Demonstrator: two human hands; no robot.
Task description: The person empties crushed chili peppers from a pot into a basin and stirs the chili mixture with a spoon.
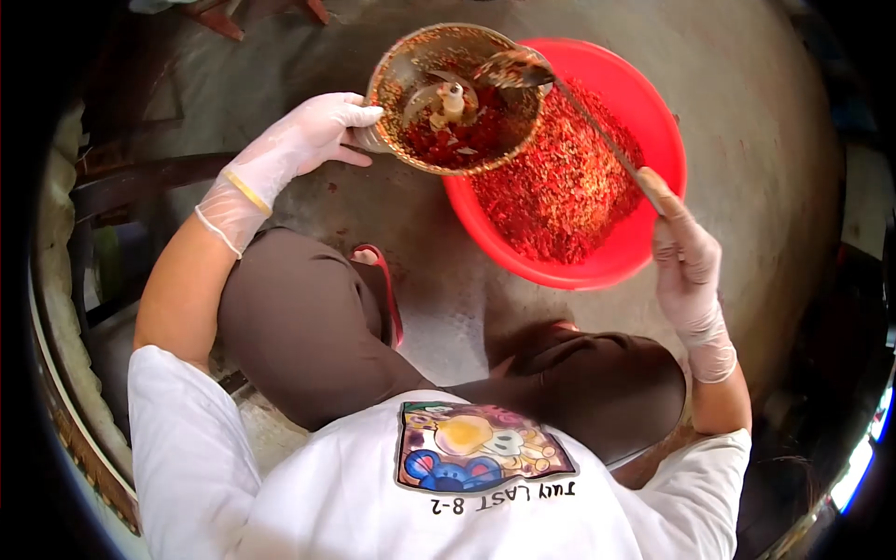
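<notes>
My gloved left hand (pixel 322 138) grips the left side of a metal food-chopper bowl (pixel 385 79), thumb on its rim and fingers partly hidden beside it. Inside the bowl are a central blade (pixel 453 101) and some chopped red chili. A long-handled metal spoon (pixel 597 123) is held by my gloved right hand (pixel 686 238), its fingers wrapped round the handle's end. The spoon's head, smeared with red bits and seeds, is over the bowl's right rim. Below and to the right, a red plastic basin (pixel 661 112) holds a heap of chopped chili (pixel 569 177); the bowl overlaps its left edge.
The basin stands on a grey concrete floor (pixel 756 112). My knees (pixel 289 308) and a foot in a red sandal (pixel 378 271) are close in front of it. Dark wooden furniture (pixel 140 182) lies at the left, and reddish wooden legs (pixel 217 19) show at the top.
</notes>
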